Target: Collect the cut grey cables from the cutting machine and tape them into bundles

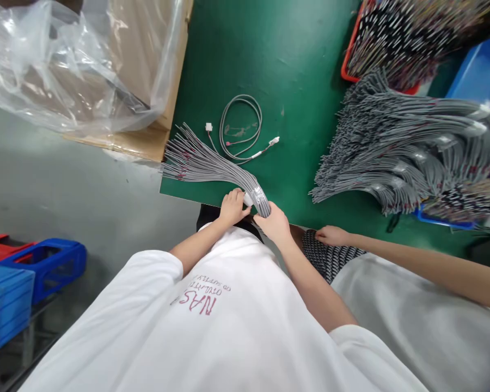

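Observation:
A bundle of grey cables (224, 170) lies at the front edge of the green table, its loose ends fanned out to the left. Clear tape (258, 195) is wrapped round it near the bent right end. That end is gripped by my right hand (274, 223), whose fingers are closed round the cables. My left hand (232, 209) is at the table edge just left of the tape, fingers curled together. A small white piece (247, 200) shows between its thumb and the bundle; its kind is unclear. Behind the bundle rests a single coiled grey cable (261, 117) with white connectors.
A cardboard box (175, 81) lined with a clear plastic bag stands at the left. More taped grey cable bundles (392, 147) are piled on the right, by a red bin (346, 68) of wires. A co-worker's hand (332, 236) is close by on the right. Blue crates (12, 299) stand lower left.

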Motion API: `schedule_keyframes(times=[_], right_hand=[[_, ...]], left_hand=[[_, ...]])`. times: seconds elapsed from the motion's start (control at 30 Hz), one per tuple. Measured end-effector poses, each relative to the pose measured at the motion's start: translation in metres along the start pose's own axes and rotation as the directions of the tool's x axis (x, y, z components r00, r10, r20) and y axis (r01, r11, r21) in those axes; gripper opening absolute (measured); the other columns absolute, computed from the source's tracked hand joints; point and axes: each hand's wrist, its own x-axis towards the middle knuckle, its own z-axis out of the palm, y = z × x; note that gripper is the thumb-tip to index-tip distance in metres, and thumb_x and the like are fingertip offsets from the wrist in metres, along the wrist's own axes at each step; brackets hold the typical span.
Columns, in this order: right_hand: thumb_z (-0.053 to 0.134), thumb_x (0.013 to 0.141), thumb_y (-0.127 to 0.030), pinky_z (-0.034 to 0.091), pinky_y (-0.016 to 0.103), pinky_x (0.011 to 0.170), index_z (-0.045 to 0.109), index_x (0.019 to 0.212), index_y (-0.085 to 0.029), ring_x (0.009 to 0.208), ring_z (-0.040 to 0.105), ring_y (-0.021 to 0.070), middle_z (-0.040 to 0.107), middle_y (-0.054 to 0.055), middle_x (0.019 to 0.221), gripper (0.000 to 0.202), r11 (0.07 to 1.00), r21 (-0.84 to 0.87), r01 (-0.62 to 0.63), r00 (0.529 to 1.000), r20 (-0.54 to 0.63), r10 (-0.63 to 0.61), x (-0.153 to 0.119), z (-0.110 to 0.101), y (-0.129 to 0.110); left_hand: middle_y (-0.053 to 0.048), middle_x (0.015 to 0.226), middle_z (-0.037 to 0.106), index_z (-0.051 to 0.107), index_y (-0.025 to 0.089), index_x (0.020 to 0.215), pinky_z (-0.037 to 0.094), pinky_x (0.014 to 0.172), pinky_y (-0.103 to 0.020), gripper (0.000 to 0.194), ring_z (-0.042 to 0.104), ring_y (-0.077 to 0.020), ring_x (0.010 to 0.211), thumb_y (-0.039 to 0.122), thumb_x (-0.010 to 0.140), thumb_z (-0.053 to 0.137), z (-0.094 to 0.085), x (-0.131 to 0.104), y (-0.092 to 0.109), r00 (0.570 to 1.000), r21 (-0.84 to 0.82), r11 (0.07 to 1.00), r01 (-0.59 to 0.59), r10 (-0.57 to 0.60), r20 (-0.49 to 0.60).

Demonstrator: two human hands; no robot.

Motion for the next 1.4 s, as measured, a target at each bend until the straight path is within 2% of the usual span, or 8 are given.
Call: schedule_keyframes(times=[0.27, 0.57, 0.7, 0.83, 1.03, 1.2, 1.3, 1.4], right_hand=[[0.06, 0.067, -0.035, 0.04, 0.028, 0.058, 0.06, 0.085, -0.019, 0.061, 0.05, 0.0157, 0.058, -0.002, 0.069, 0.024, 0.996, 0.068, 0.051, 0.998, -0.039, -0.048, 0.001, 0.003, 0.003], [0.061, 0.061, -0.027, 0.039, 0.026, 0.054, 0.063, 0.082, -0.016, 0.056, 0.048, 0.014, 0.056, -0.004, 0.061, 0.023, 0.988, 0.14, -0.063, 0.998, 0.027, 0.059, 0.002, -0.004, -0.006], [0.06, 0.06, -0.027, 0.04, 0.026, 0.054, 0.062, 0.078, -0.018, 0.055, 0.048, 0.0137, 0.055, -0.005, 0.058, 0.02, 0.983, 0.168, -0.07, 0.998, 0.021, 0.068, 0.003, -0.002, -0.003], [0.058, 0.063, -0.028, 0.038, 0.026, 0.052, 0.061, 0.079, -0.019, 0.054, 0.048, 0.0142, 0.055, -0.004, 0.058, 0.019, 0.986, 0.159, -0.044, 0.999, 0.017, 0.042, 0.007, -0.001, 0.002], [0.058, 0.07, -0.036, 0.042, 0.028, 0.059, 0.061, 0.09, -0.02, 0.066, 0.057, 0.019, 0.065, 0.002, 0.075, 0.026, 0.999, -0.027, -0.017, 1.0, 0.008, 0.018, 0.003, 0.006, 0.006], [0.057, 0.077, -0.039, 0.045, 0.033, 0.071, 0.059, 0.107, -0.022, 0.087, 0.066, 0.0275, 0.071, 0.009, 0.095, 0.034, 0.971, -0.237, -0.036, 0.998, 0.04, 0.047, -0.012, 0.013, 0.006], [0.056, 0.08, -0.038, 0.045, 0.033, 0.072, 0.057, 0.11, -0.021, 0.089, 0.068, 0.0291, 0.072, 0.012, 0.095, 0.034, 0.965, -0.261, -0.012, 0.997, 0.071, 0.032, -0.02, 0.012, 0.006], [0.057, 0.081, -0.038, 0.045, 0.033, 0.071, 0.056, 0.112, -0.021, 0.087, 0.069, 0.0288, 0.072, 0.011, 0.092, 0.035, 0.978, -0.208, 0.023, 0.996, 0.084, -0.005, -0.023, 0.009, 0.008]], left_hand=[[-0.019, 0.131, 0.05, 0.051, 0.013, 0.127, 0.035, 0.098, -0.045, 0.062, 0.046, -0.0341, 0.119, 0.048, 0.077, 0.064, -0.001, 0.012, -0.011, 0.996, -0.182, 0.98, -0.082, 0.087, 0.02], [-0.008, 0.091, 0.068, 0.066, 0.022, 0.085, 0.035, 0.094, -0.037, 0.03, 0.059, -0.0212, 0.092, 0.047, 0.089, 0.05, -0.011, 0.047, -0.054, 0.919, -0.576, 0.767, -0.283, 0.388, 0.065], [-0.005, 0.082, 0.066, 0.063, 0.021, 0.078, 0.038, 0.091, -0.034, 0.031, 0.059, -0.0164, 0.08, 0.045, 0.09, 0.047, -0.017, 0.036, -0.062, 0.925, -0.683, 0.688, -0.245, 0.377, 0.048], [-0.003, 0.069, 0.062, 0.06, 0.017, 0.079, 0.045, 0.069, -0.029, 0.036, 0.057, -0.014, 0.065, 0.043, 0.092, 0.039, -0.031, 0.017, -0.057, 0.958, -0.774, 0.627, -0.087, 0.266, 0.107], [0.001, 0.07, 0.066, 0.05, 0.018, 0.127, 0.048, 0.061, -0.026, 0.043, 0.061, -0.0128, 0.062, 0.03, 0.087, 0.039, -0.087, -0.002, -0.014, 0.954, -0.77, 0.612, 0.181, 0.08, 0.288], [-0.007, 0.08, 0.07, 0.068, 0.015, 0.09, 0.048, 0.062, -0.03, 0.053, 0.063, -0.0185, 0.068, 0.052, 0.091, 0.031, -0.134, 0.052, 0.045, 0.896, -0.546, 0.781, 0.302, -0.038, 0.442], [-0.012, 0.067, 0.067, 0.07, 0.012, 0.072, 0.048, 0.061, -0.037, 0.073, 0.063, -0.0241, 0.062, 0.066, 0.089, 0.024, -0.139, 0.098, 0.084, 0.828, -0.33, 0.896, 0.298, -0.07, 0.556], [-0.014, 0.061, 0.065, 0.071, 0.012, 0.07, 0.049, 0.065, -0.042, 0.079, 0.065, -0.0288, 0.064, 0.07, 0.088, 0.02, -0.117, 0.132, 0.12, 0.757, -0.094, 0.973, 0.211, -0.102, 0.645]])
